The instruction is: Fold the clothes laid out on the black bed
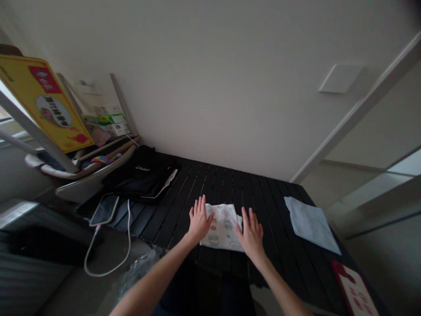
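We've got our left grip point(199, 219) and right grip point(251, 233) flat, fingers spread, on the cloth point(222, 231), one each side. It lies on the desk point(279, 252).

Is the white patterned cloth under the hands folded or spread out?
Folded, apparently: the white patterned cloth is a compact rectangle under left hand and right hand.

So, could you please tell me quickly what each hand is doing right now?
Left hand: open, flat on the patterned cloth, holding nothing.
Right hand: open, flat on the same cloth.
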Available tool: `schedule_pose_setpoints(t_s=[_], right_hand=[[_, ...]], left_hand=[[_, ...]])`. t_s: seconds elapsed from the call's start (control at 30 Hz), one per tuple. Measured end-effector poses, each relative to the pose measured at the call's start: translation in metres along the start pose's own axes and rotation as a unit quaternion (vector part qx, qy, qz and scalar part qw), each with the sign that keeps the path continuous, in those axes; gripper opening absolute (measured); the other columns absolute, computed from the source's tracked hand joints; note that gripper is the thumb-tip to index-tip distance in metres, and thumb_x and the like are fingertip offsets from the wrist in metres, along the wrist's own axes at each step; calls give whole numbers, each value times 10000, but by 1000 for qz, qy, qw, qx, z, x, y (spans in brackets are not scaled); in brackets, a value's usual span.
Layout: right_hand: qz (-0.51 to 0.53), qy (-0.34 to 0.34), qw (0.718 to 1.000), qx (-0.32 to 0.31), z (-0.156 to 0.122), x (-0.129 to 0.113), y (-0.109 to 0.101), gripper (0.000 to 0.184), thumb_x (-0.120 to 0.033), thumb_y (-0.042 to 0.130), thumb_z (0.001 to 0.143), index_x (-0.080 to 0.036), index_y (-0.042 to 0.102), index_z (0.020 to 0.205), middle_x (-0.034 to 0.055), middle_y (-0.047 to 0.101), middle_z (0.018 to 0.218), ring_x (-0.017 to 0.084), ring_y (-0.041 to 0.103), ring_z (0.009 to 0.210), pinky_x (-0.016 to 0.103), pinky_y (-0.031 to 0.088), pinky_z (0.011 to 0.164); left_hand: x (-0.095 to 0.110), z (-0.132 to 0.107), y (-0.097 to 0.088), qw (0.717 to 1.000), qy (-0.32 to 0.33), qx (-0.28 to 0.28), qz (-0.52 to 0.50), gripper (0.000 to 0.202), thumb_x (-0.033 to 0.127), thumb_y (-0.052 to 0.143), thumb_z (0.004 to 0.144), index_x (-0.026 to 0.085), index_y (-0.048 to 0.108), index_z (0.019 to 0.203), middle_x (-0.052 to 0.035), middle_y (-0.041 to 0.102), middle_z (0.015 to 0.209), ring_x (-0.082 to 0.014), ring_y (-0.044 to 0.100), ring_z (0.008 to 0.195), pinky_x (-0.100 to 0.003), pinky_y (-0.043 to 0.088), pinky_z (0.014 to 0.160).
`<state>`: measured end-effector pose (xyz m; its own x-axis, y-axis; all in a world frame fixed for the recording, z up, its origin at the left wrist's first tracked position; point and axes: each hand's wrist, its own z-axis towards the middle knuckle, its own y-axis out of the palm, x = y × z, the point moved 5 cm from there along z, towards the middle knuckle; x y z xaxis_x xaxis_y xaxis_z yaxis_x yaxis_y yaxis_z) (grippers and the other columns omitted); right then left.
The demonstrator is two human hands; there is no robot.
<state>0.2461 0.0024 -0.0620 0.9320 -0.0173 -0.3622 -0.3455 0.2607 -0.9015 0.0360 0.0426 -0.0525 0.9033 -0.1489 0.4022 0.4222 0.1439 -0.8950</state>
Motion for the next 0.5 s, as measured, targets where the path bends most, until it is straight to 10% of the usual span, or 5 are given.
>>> schedule_pose_setpoints(t_s=[0.23, 0.5], right_hand=[[-76, -48, 995, -48, -38, -10, 47, 524, -333, 247, 954, -261, 332, 1466, 67, 304, 1547, 260, 202, 1430, 564, 122, 1117], [-5, 98, 993, 64, -14, 8, 30, 356, -473, 464, 867, -194, 653, 980, 120, 607, 1098, 299, 490, 1076, 435, 347, 881]], left_hand=[[9, -41, 41, 987, 136, -26, 87, 543, 432, 377, 945, 317, 309, 1471, -16, 239, 1573, -271, 184, 1444, -484, 221, 1145], [-12, -34, 20, 993, -74, 91, 4, 481, 310, 388, 945, 140, 375, 1395, -135, 558, 1299, -266, 444, 1241, -448, 326, 1027]])
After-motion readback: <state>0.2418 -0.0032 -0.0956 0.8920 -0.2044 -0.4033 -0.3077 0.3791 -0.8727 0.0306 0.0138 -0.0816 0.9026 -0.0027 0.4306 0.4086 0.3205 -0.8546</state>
